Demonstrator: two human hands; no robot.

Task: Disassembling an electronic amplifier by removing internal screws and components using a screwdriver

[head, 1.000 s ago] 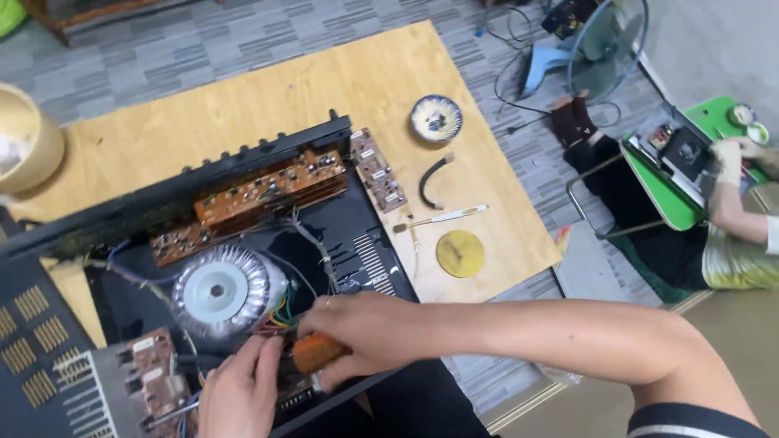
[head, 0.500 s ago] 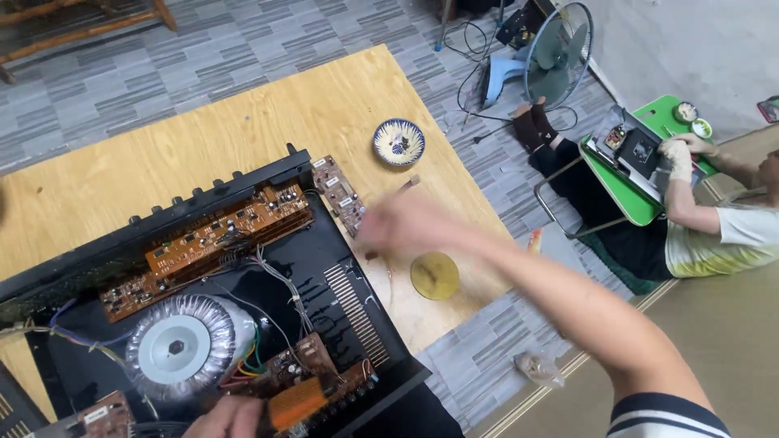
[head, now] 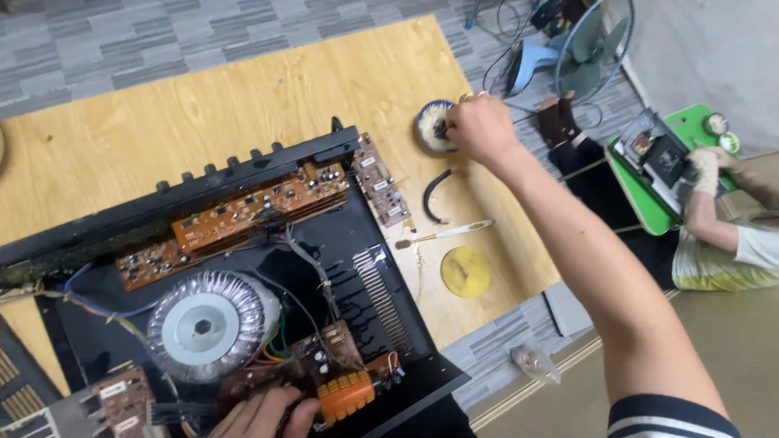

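Observation:
My right hand (head: 480, 126) reaches across the wooden board (head: 243, 89) to a small round tin (head: 430, 130) at the far right, fingers pinched inside it; what they hold is hidden. My left hand (head: 268, 414) rests at the bottom edge on a small brown circuit board (head: 329, 357) with an orange component (head: 349, 395), inside the open black amplifier chassis (head: 365, 276). A large silver ring-shaped transformer (head: 209, 324) sits to the left of that hand. A long brown circuit board (head: 235, 215) runs along the chassis's far wall.
On the board lie a small brush (head: 442, 235), a yellow round lid (head: 465, 271) and a curved black strip (head: 434, 195). A fan (head: 588, 45) and cables lie on the carpet beyond. Another person (head: 722, 219) sits at right by a green tray (head: 649, 170).
My right hand left the orange component inside the chassis, swept right over the board and now reaches into the round tin. My view shifted left and down. My left hand stays at the chassis.

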